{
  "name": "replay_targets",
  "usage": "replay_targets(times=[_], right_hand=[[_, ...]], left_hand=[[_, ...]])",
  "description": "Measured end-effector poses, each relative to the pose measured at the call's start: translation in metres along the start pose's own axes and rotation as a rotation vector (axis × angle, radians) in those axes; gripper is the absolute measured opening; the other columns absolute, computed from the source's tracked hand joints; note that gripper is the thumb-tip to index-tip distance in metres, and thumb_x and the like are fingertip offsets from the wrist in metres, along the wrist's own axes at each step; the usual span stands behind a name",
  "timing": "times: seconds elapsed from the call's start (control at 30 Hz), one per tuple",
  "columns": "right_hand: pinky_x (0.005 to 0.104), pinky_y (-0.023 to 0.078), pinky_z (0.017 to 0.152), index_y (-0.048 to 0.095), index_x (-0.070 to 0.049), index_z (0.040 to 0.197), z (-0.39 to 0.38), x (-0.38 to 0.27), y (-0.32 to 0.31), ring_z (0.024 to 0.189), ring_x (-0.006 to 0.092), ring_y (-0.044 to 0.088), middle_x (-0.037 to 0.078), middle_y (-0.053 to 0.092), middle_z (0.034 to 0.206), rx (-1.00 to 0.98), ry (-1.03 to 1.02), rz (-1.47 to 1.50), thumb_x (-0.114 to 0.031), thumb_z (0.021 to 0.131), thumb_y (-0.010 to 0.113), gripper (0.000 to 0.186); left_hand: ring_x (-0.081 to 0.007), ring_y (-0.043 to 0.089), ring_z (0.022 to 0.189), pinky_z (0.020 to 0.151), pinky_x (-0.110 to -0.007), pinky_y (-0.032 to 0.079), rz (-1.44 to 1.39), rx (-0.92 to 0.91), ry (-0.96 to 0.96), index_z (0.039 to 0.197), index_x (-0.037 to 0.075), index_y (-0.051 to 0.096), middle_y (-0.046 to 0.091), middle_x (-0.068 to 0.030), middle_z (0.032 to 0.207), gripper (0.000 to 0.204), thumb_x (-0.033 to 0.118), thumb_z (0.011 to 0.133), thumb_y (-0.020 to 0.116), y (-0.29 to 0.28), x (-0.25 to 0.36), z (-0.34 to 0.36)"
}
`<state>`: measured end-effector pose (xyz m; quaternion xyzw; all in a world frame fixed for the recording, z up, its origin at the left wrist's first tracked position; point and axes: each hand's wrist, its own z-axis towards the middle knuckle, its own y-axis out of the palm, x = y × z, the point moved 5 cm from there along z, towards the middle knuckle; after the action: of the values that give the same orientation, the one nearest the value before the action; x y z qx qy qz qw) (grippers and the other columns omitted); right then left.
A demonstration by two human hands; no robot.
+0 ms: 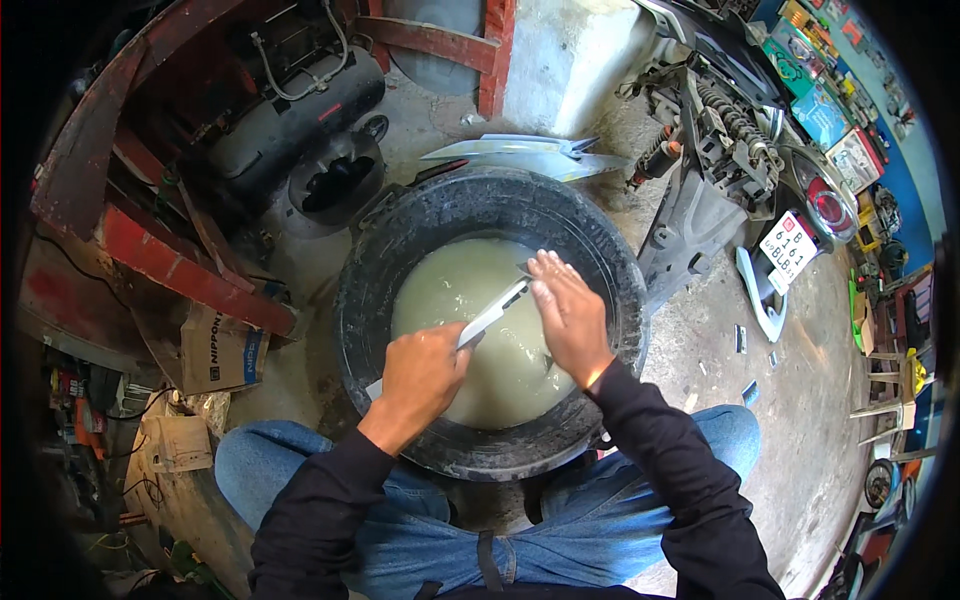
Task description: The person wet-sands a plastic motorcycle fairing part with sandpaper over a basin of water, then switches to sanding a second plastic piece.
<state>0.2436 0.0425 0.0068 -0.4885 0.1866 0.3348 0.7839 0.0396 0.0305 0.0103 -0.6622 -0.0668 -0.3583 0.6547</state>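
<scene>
A large round black tub [490,462] stands between my knees, with cloudy greenish-grey water [450,285] in it. Above the water, a narrow silver-white vehicle trim panel [490,317] with dark notches near its far end lies aslant. My left hand [420,372] is closed around its near part, and the lower end pokes out beside the wrist near the tub's rim. At the upper end, my right hand [572,318] has its fingers stretched out, with the thumb side against the panel. A small dark edge shows by those fingertips; I cannot tell what it is.
Silver body panels [530,155] lie behind the tub. A partly stripped motorcycle [720,150] stands at the right. To the left are a black air compressor tank [300,120], a red frame [185,265] and a cardboard box [218,345]. A wooden block [178,443] sits near my left knee.
</scene>
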Motion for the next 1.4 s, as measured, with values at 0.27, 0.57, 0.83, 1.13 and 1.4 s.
replay_targets(times=[0.27, 0.57, 0.83, 1.13, 1.4], right_hand=[[0.0445, 0.042, 0.112, 0.07, -0.002, 0.12, 0.003, 0.008, -0.007, 0.131, 0.0335, 0.057, 0.022, 0.065, 0.129, 0.032, 0.162, 0.162, -0.015, 0.098, 0.059, 0.028], [0.0457, 0.04, 0.112, 0.07, 0.0, 0.121, -0.002, -0.01, 0.002, 0.13, 0.0348, 0.058, 0.021, 0.066, 0.129, -0.02, 0.223, 0.135, -0.012, 0.097, 0.059, 0.029], [0.0499, 0.042, 0.111, 0.067, -0.002, 0.122, -0.026, -0.059, 0.013, 0.133, 0.0357, 0.054, 0.016, 0.064, 0.133, -0.057, -0.229, -0.121, -0.014, 0.093, 0.064, 0.032], [0.0504, 0.037, 0.114, 0.061, -0.005, 0.133, -0.024, -0.032, 0.021, 0.138, 0.0364, 0.047, 0.015, 0.058, 0.141, -0.109, -0.231, -0.188, -0.011, 0.09, 0.065, 0.044], [0.0483, 0.041, 0.112, 0.062, -0.003, 0.131, -0.034, -0.028, 0.029, 0.133, 0.0375, 0.053, 0.02, 0.059, 0.138, -0.137, -0.227, -0.152, -0.011, 0.091, 0.064, 0.04]], left_hand=[[-0.0394, 0.067, 0.075, 0.066, -0.05, 0.053, 0.038, 0.013, 0.027, 0.099, 0.008, 0.07, 0.07, -0.0166, 0.085, 0.017, 0.017, 0.087, 0.061, 0.0, 0.001, -0.001], [-0.038, 0.068, 0.075, 0.065, -0.049, 0.054, 0.037, 0.084, 0.059, 0.097, 0.008, 0.067, 0.07, -0.0147, 0.085, 0.014, 0.015, 0.085, 0.063, 0.004, -0.004, -0.002], [-0.0386, 0.069, 0.074, 0.065, -0.05, 0.054, 0.124, 0.092, 0.069, 0.093, 0.005, 0.065, 0.07, -0.0151, 0.083, 0.013, 0.016, 0.086, 0.065, 0.003, 0.005, 0.003], [-0.0408, 0.067, 0.108, 0.095, -0.043, 0.052, -0.276, -0.047, 0.147, 0.128, 0.001, 0.064, 0.068, -0.0265, 0.115, 0.052, -0.001, 0.076, 0.058, 0.01, -0.005, 0.003], [-0.0456, 0.063, 0.109, 0.098, -0.048, 0.051, -0.275, -0.138, 0.056, 0.125, -0.001, 0.065, 0.063, -0.0247, 0.13, 0.051, -0.004, 0.075, 0.055, 0.014, -0.014, -0.005]])
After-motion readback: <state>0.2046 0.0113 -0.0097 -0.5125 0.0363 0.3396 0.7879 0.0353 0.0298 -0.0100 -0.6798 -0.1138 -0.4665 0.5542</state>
